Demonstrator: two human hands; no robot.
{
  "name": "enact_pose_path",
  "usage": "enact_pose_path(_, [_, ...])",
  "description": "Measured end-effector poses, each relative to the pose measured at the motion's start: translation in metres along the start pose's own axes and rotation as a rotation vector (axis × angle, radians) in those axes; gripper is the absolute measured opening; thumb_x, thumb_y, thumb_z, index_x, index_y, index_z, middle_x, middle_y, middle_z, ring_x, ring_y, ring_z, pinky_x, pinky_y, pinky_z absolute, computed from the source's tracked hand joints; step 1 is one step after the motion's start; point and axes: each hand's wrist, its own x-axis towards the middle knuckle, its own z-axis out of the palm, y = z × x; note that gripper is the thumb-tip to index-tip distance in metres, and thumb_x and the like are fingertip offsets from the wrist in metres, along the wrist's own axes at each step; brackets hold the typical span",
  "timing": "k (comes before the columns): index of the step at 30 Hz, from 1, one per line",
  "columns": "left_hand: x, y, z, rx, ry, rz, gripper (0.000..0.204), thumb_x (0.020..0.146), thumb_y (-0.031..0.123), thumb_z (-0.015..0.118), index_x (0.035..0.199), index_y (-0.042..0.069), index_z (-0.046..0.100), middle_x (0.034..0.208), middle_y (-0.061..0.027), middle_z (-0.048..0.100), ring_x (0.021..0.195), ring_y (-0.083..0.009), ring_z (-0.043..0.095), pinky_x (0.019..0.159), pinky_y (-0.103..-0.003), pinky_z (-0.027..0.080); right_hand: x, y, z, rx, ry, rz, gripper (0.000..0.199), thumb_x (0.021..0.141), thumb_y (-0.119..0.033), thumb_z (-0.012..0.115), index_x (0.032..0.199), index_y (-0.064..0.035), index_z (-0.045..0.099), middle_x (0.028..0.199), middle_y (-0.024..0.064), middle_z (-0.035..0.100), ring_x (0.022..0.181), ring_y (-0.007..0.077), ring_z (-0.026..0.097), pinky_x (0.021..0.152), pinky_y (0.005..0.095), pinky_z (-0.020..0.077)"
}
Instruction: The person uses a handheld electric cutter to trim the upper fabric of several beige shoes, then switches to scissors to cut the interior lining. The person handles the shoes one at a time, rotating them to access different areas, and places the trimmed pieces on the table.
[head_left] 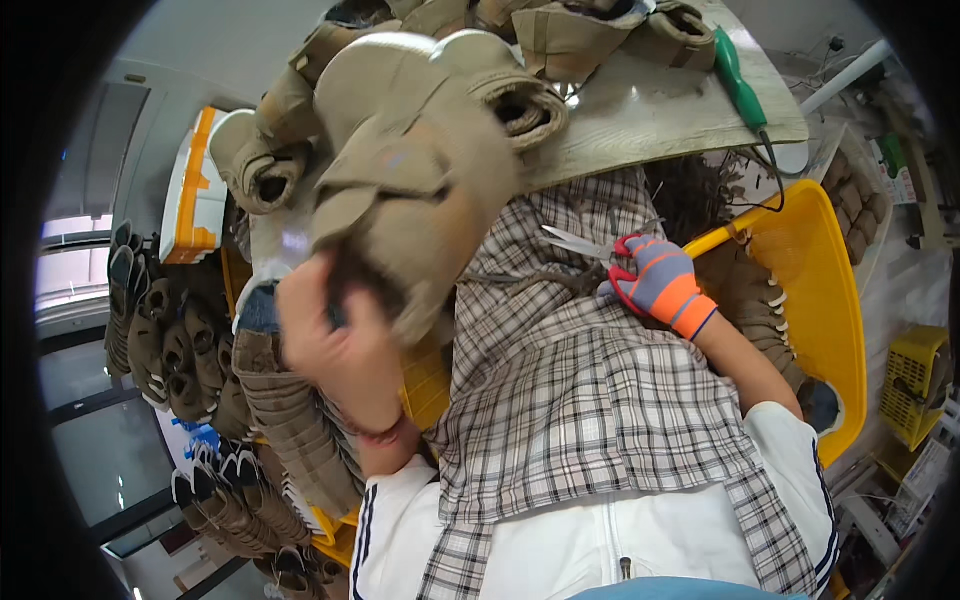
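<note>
Boot upper [420, 170], a tan suede-like piece with a fleecy collar opening, sits in the upper middle of the frame, lifted above the lap and partly over the edge of the table [660, 120]. The left hand [340, 350], bare, is closed on its lower end, fingers wrapped around the heel side. The right hand [660, 285], in a grey and orange work glove, is shut around a pair of scissors [580, 243] at middle right, blades pointing toward the boot upper.

It looks light and soft: the walls fold and sag, so it will likely flop unless held near a seam or the thick collar. The nap should give good friction, so slipping is unlikely. The firmest hold is probably the stitched heel edge or collar rim. A checked cloth [590, 400] covers the lap, and a yellow bin [820, 300] sits at right.
</note>
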Motion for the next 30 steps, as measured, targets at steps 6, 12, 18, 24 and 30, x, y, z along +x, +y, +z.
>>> enact_pose_path(6, [0.038, 0.012, 0.130, 0.301, -0.079, 0.259, 0.024, 0.069, 0.007, 0.058, 0.092, 0.003, 0.052, 0.084, -0.0134, 0.052, 0.082, -0.0305, 0.050, 0.081, -0.042, 0.041, -0.004, 0.000, -0.017, -0.008, 0.031, 0.087, 0.038, 0.072, -0.037, 0.073, 0.094, -0.0079, 0.065, 0.086, 0.0103, 0.066, 0.081, 0.0296, 0.064, 0.071, 0.0377, 0.0514])
enact_pose_path(12, [0.075, 0.002, 0.158, 0.002, -0.119, 0.362, 0.039, 0.071, 0.000, 0.053, 0.110, 0.004, 0.051, 0.105, -0.0164, 0.055, 0.106, -0.0342, 0.050, 0.091, -0.045, 0.041, 0.044, 0.027, -0.052, 0.288, 0.314, 0.375, 0.046, 0.073, -0.038, 0.077, 0.102, -0.0053, 0.061, 0.085, 0.0113, 0.066, 0.075, 0.0250, 0.065, 0.067, 0.0340, 0.0503])
enact_pose_path(18, [0.127, -0.025, 0.178, 0.040, -0.694, 0.394, 0.046, 0.074, -0.001, 0.049, 0.119, 0.007, 0.052, 0.109, -0.0186, 0.061, 0.103, -0.0372, 0.057, 0.087, -0.043, 0.046, 0.180, 0.014, -0.087, 0.175, 0.865, -0.050, 0.040, 0.075, -0.031, 0.073, 0.108, -0.0121, 0.060, 0.102, 0.0069, 0.066, 0.093, 0.0279, 0.063, 0.078, 0.0349, 0.0510])
enact_pose_path(24, [0.133, -0.030, 0.199, 0.019, -0.690, 0.249, 0.055, 0.076, 0.002, 0.047, 0.131, 0.006, 0.041, 0.103, -0.0275, 0.062, 0.096, -0.0428, 0.059, 0.083, -0.047, 0.046, 0.250, 0.011, -0.107, -0.088, 0.495, 0.189, 0.045, 0.078, -0.045, 0.067, 0.110, -0.0150, 0.062, 0.104, 0.0067, 0.067, 0.099, 0.0266, 0.062, 0.087, 0.0339, 0.0481])
enact_pose_path(30, [0.138, -0.040, 0.164, -0.616, -0.917, -0.049, 0.104, 0.062, -0.012, 0.067, 0.149, 0.017, 0.018, 0.132, -0.0223, 0.047, 0.115, -0.0239, 0.050, 0.096, -0.032, 0.043, 0.279, 0.039, -0.144, 0.330, 0.379, 0.084, 0.054, 0.069, -0.016, 0.078, 0.117, -0.0014, 0.055, 0.109, 0.0070, 0.064, 0.096, 0.0182, 0.064, 0.080, 0.0287, 0.0503])
